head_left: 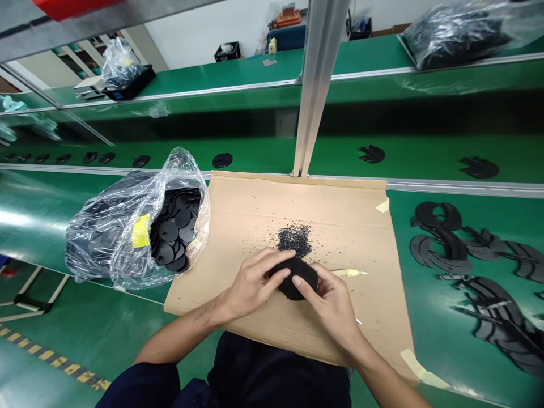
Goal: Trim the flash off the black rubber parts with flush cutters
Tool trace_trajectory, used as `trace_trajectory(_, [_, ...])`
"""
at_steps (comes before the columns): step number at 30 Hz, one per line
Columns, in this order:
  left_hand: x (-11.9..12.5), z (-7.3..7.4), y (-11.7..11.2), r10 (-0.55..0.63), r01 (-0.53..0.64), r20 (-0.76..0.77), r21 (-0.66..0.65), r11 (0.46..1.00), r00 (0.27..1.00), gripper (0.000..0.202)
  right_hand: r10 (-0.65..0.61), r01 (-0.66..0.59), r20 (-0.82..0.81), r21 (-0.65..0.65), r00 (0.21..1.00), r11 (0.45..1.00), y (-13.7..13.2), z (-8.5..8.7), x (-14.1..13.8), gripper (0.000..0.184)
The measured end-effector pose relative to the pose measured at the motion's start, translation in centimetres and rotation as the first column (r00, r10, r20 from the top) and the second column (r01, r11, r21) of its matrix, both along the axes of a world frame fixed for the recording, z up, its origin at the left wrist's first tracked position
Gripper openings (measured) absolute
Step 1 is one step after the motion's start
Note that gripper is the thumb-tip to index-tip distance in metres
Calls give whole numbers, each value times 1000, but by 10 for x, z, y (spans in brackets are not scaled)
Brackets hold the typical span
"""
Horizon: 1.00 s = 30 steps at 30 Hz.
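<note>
Between my two hands I hold a black disc (293,290), or a small stack of discs, above a cardboard sheet (255,204). My left hand (257,280) grips its left side with fingers on top. On its right side, my right hand (334,292) closes round the edge with the thumb across the face. Just beyond lies a pile of tiny black bits (295,239). A thin cream-handled tool (351,272) with a pointed metal tip rests beside my right hand, its other end hidden. To the left, a clear plastic bag (127,232) stands open, full of black discs (169,230).
Black curved parts (493,300) lie in stacks on the green bench at right. Single black pieces (222,160) sit in a row along the shelf behind. A metal post (317,90) rises at the cardboard's back edge. Tape (423,368) holds the cardboard's corner.
</note>
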State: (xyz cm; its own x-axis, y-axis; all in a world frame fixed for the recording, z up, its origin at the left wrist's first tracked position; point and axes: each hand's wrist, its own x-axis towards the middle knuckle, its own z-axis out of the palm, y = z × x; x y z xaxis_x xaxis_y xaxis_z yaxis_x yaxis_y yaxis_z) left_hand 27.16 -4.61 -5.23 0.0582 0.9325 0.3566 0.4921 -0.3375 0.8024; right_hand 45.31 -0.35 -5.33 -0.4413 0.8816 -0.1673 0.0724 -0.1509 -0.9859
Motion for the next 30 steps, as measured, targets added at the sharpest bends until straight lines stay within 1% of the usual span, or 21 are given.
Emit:
trace_trajectory(4, [2, -2, 0, 23, -24, 43, 24, 999, 999, 38, 4, -4, -15, -10, 1000, 1000, -1, -3, 0, 38])
trace_trajectory(9, [3, -3, -1, 7, -8, 49, 26, 1000, 999, 38, -16, 16, -20, -12, 1000, 1000, -3, -2, -1, 37])
trace_trajectory(11, [2, -3, -1, 41, -39, 79, -30, 999, 996, 40, -29, 29, -17, 9, 999, 1000, -5, -2, -1, 37])
trace_trajectory(13, [2, -3, -1, 83, -65, 135, -137, 988, 987, 40, -43, 43, -1, 42, 999, 998, -6, -2, -1, 36])
trace_trajectory(15, [-1, -2, 0, 86, -41, 188, -232, 972, 979, 32, -45, 43, 21, 87, 999, 995, -6, -2, 0, 34])
trace_trajectory(16, [-2, -1, 0, 65, -14, 196, -252, 968, 978, 27, -32, 28, 32, 115, 999, 993, -5, -2, 2, 33])
trace_trajectory(17, [-4, 0, 1, 35, 12, 186, -247, 969, 982, 24, -7, 1, 43, 147, 999, 989, -3, -2, 3, 30])
trace_trajectory(19, [-7, 3, 2, -34, 53, 113, -177, 983, 993, 22, 45, -60, 73, 226, 996, 972, 2, -1, 7, 23])
trace_trajectory(21, [-9, 6, 2, -98, 99, 14, -78, 992, 995, 23, 90, -125, 121, 323, 989, 938, 8, 2, 12, 19])
trace_trajectory(23, [-9, 9, 3, -124, 123, -36, -20, 992, 992, 27, 112, -171, 161, 418, 981, 892, 11, 5, 15, 16])
trace_trajectory(25, [-8, 12, 2, -119, 119, -5, -11, 993, 993, 30, 114, -181, 165, 487, 980, 854, 11, 6, 17, 16])
trace_trajectory(28, [-6, 17, 1, -130, 130, 88, -1, 991, 988, 31, 87, -141, 123, 551, 989, 822, 8, 5, 19, 14])
trace_trajectory(30, [-5, 21, 0, -152, 152, 107, 15, 988, 983, 31, 88, -127, 94, 592, 992, 796, 5, 3, 20, 16])
